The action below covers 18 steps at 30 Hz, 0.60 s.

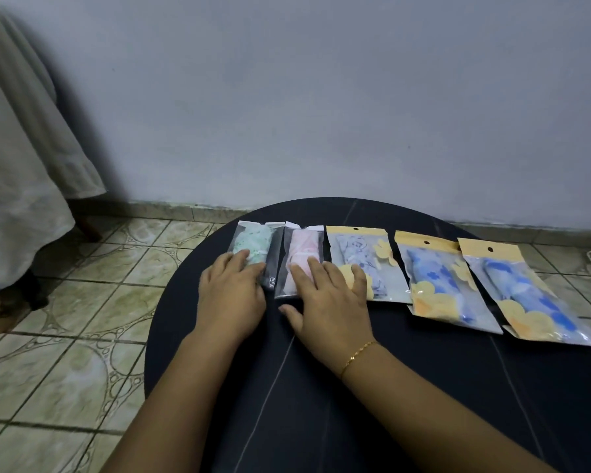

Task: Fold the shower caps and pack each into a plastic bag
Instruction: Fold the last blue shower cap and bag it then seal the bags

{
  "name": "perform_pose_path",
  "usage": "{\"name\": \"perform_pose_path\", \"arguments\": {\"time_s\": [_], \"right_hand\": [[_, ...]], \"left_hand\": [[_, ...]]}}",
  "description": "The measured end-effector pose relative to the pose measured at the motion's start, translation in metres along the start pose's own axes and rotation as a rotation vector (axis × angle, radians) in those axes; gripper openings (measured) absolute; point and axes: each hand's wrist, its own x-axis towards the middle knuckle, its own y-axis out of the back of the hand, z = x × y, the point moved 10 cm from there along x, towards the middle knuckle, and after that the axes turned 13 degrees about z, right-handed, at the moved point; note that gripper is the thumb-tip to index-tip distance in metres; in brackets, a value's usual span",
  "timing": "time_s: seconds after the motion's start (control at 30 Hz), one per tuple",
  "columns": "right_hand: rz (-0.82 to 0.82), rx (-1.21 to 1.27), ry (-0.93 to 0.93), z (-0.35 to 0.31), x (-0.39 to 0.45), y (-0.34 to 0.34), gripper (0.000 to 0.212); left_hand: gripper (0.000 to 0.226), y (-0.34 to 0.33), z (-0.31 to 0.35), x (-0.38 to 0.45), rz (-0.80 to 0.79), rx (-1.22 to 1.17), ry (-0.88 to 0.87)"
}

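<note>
Five packed bags on the round table (372,387). The left hand (231,291) and right hand (328,302) are laid flat, fingers released, on the green bag (255,249) and pink bag (299,257); slick bags may be pushed askew.

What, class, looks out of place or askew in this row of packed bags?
Nothing is spilled or torn. Only the two blue-cap bags on the table slant and sit nearer than the other three.

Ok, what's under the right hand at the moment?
The right hand lies flat across the lower parts of the pink cap bag and the grey-print cap bag, thumb on the black table. The bags' lower ends beneath the palm are covered.
</note>
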Motion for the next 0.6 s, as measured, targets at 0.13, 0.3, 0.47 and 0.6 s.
{"name": "perform_pose_path", "arguments": {"time_s": [0.13, 0.3, 0.47, 0.6], "right_hand": [[-0.019, 0.003, -0.062, 0.033, -0.006, 0.021, 0.057], [-0.077, -0.084, -0.134, 0.107, -0.032, 0.045, 0.053], [-0.323, -0.104, -0.219, 0.153, -0.069, 0.044, 0.053], [-0.372, -0.028, -0.258, 0.163, -0.082, 0.039, 0.055]], "left_hand": [[0.044, 0.014, 0.025, -0.003, 0.059, 0.003, -0.042], [0.037, 0.003, 0.11, -0.035, 0.047, -0.083, -0.303], [0.056, -0.034, 0.17, -0.062, -0.139, -0.063, -0.434], [0.056, -0.058, 0.17, -0.06, -0.226, 0.019, -0.375]]}}
